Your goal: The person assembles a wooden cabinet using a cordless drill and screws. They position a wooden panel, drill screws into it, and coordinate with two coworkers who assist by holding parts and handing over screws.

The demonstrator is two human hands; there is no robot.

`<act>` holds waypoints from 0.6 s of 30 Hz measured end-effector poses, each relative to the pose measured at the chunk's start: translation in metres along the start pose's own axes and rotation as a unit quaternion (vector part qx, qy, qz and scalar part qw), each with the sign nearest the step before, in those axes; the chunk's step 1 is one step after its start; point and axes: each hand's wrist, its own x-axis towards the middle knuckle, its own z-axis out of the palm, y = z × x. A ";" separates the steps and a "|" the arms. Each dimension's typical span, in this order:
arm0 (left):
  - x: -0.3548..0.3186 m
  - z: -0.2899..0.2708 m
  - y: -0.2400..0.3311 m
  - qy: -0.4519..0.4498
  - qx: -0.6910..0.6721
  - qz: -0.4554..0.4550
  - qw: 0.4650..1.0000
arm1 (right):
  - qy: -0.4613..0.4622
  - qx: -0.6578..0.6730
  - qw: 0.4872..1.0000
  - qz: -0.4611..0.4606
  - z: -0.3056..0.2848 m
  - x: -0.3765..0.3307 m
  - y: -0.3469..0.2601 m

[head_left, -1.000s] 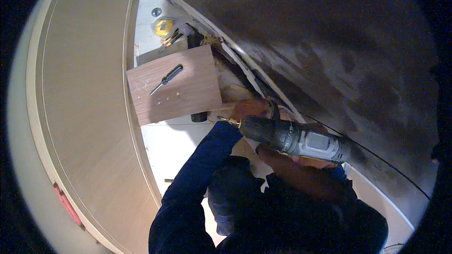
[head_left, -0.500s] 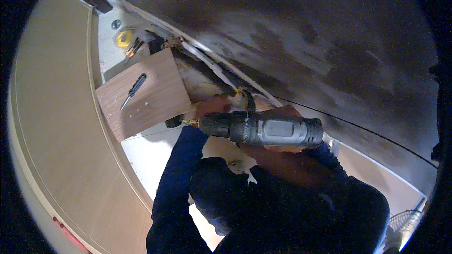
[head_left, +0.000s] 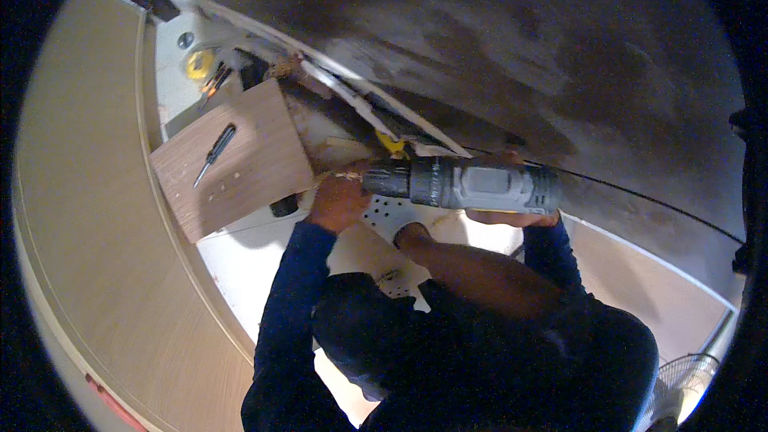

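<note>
A grey and black cordless drill lies level across the middle, its chuck facing left. My right hand is closed around it from below, with most of the handle out of sight. Just left of the chuck, my left hand has its fingers curled in; what they grip is hidden. Pale flecks show beside these fingers. Close by on the left lies a wooden board, carrying a screwdriver with a dark handle. A dark cylindrical object sits under the board's near edge.
At the far left are a yellow tape measure and orange-handled tools. A curved wooden panel borders the left side. A dark wall with a cable stands along the far right. A fan is at lower right.
The drill has moved away from me and slightly right. My left hand, partly behind the chuck before, now shows left of it. The view has shifted slightly.
</note>
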 end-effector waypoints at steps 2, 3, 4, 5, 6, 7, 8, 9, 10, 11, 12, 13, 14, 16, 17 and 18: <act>-0.018 -0.018 0.005 0.005 -0.030 -0.023 0.999 | 0.004 -0.024 0.999 -0.032 -0.001 0.004 0.006; -0.036 -0.026 0.005 0.106 -0.138 0.008 0.985 | 0.008 -0.035 0.998 -0.049 0.001 0.007 0.012; -0.056 -0.032 0.005 0.117 -0.243 -0.064 0.961 | 0.012 -0.044 0.997 -0.067 0.003 0.009 0.019; -0.075 -0.036 0.001 0.155 -0.331 -0.105 0.925 | 0.013 -0.046 0.995 -0.088 0.006 0.012 0.028; -0.103 -0.043 -0.003 0.179 -0.407 -0.173 0.879 | 0.012 -0.030 0.996 -0.087 0.011 0.014 0.037; -0.119 -0.052 -0.016 0.181 -0.424 -0.260 0.848 | 0.002 -0.020 0.997 -0.077 0.014 0.015 0.046; -0.138 -0.047 -0.017 0.284 -0.451 -0.297 0.792 | -0.007 0.049 0.998 -0.031 0.017 0.018 0.056; -0.152 -0.048 -0.025 0.377 -0.435 -0.401 0.713 | 0.000 0.042 0.998 -0.043 0.015 0.017 0.063; -0.156 -0.046 -0.036 0.410 -0.494 -0.338 0.688 | -0.023 0.030 0.998 -0.046 0.013 0.018 0.069; -0.155 -0.042 -0.047 0.444 -0.539 -0.313 0.644 | -0.046 0.018 0.998 -0.050 0.009 0.017 0.070; -0.155 -0.043 -0.059 0.494 -0.591 -0.293 0.565 | -0.052 0.018 0.997 -0.047 0.010 0.019 0.068; -0.147 -0.042 -0.069 0.435 -0.454 -0.266 0.731 | -0.044 0.035 0.998 -0.022 0.005 0.019 0.063; -0.141 -0.038 -0.084 0.396 -0.231 -0.208 0.864 | -0.033 0.064 0.997 0.016 0.008 0.020 0.053; -0.115 -0.033 -0.106 0.457 -0.642 -0.123 0.603 | -0.014 0.178 0.968 0.174 0.009 0.022 0.032; -0.109 -0.032 -0.112 0.465 -0.528 -0.175 0.689 | 0.000 0.255 0.922 0.293 0.012 0.023 0.021; -0.103 -0.031 -0.116 0.462 -0.395 -0.209 0.766 | 0.018 0.312 0.884 0.347 0.015 0.023 0.011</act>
